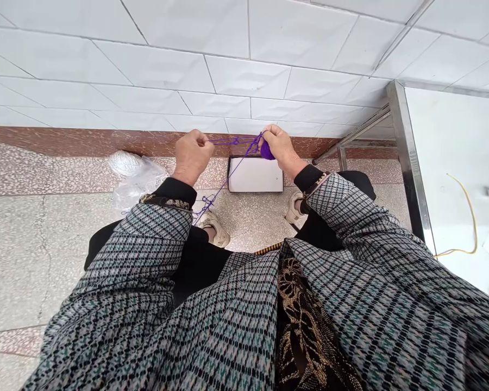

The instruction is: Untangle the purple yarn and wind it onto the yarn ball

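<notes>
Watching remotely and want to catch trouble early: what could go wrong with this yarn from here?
The purple yarn ball is held only in the fingers of the right hand, so it could slip and fall to the floor. The loose purple yarn strands running from the left hand sag beside its black cuff, and might snag or tangle there.

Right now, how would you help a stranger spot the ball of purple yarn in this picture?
Start at the white tiled wall and drop to the brown strip along its foot. Just above a white box on the floor, find the person's two hands. The small purple yarn ball is in the right hand, with loose strands running to the left hand.
</notes>
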`<control>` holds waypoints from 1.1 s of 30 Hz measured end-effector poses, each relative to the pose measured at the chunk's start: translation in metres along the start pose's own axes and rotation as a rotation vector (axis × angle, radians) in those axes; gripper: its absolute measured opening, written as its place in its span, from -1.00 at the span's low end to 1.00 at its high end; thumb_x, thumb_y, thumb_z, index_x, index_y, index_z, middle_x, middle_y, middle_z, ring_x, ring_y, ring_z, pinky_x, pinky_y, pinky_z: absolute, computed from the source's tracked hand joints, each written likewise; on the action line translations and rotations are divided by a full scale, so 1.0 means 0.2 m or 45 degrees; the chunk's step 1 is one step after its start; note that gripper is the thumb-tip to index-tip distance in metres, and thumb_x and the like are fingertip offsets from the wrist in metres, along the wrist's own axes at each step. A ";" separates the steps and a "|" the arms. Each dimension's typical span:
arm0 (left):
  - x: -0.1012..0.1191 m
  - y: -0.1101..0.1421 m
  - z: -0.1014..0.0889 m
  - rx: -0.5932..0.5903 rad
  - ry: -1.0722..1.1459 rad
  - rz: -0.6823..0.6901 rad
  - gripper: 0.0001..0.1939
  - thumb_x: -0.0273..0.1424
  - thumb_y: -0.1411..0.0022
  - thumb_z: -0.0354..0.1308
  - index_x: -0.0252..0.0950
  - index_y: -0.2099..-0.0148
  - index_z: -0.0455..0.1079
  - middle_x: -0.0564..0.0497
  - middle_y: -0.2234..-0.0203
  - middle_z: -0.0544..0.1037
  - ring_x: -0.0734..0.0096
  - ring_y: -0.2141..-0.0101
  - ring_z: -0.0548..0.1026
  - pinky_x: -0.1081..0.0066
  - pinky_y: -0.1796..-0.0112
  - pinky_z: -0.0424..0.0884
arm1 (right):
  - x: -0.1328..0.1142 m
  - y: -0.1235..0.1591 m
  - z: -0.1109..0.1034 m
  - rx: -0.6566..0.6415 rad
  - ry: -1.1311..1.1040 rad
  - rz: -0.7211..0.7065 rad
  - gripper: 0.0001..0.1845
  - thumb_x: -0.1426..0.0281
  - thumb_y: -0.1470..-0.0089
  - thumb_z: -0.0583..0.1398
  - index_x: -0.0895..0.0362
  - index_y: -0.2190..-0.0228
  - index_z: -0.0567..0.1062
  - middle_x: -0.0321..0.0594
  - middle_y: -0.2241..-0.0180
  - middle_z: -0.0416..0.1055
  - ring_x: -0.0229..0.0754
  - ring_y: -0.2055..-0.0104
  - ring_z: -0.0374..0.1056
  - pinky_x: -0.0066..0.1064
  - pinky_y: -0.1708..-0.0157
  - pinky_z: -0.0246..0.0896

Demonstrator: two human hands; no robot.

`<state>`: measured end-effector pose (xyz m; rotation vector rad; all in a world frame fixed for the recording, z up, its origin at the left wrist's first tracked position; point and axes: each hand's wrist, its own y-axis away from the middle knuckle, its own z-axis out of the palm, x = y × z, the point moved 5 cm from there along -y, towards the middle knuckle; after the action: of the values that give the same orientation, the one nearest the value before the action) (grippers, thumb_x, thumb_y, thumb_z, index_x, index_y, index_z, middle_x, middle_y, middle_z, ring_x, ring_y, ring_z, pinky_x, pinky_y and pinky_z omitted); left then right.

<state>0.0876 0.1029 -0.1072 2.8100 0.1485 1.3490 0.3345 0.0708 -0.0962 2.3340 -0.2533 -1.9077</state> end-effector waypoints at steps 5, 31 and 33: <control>0.05 -0.01 0.00 0.042 0.113 0.186 -0.69 -0.68 -0.10 0.25 -0.26 0.13 0.50 -0.17 0.02 0.63 0.04 -0.03 0.62 0.06 -0.22 0.50 | 0.02 0.00 0.05 -0.073 -0.200 0.013 -0.75 0.52 -0.47 0.16 0.06 0.30 0.30 -0.44 0.48 0.36 -0.33 0.41 0.34 -0.53 0.28 0.29; 0.07 -0.02 0.17 -0.175 1.245 -0.307 -0.78 -0.45 -0.36 0.41 -0.18 0.27 0.41 0.03 0.36 0.54 0.44 0.40 0.49 0.42 0.27 0.56 | -0.15 0.13 0.03 -0.668 0.482 0.144 -0.68 0.65 -0.24 0.25 0.18 0.53 0.58 -0.32 0.54 0.47 -0.30 0.44 0.32 -0.41 0.25 0.21; 0.05 -0.05 0.16 -0.186 1.274 -0.232 -0.76 -0.36 -0.35 0.44 -0.15 0.25 0.40 0.00 0.29 0.58 0.39 0.34 0.53 0.37 0.20 0.59 | -0.15 0.13 0.02 -0.636 0.500 0.160 -0.58 0.60 -0.34 0.26 0.17 0.59 0.53 -0.30 0.56 0.45 -0.30 0.45 0.29 -0.40 0.27 0.19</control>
<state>0.1170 0.1136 -0.1201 1.7054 0.2822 2.4122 0.3235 0.0515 -0.0639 2.2099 0.1031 -1.2354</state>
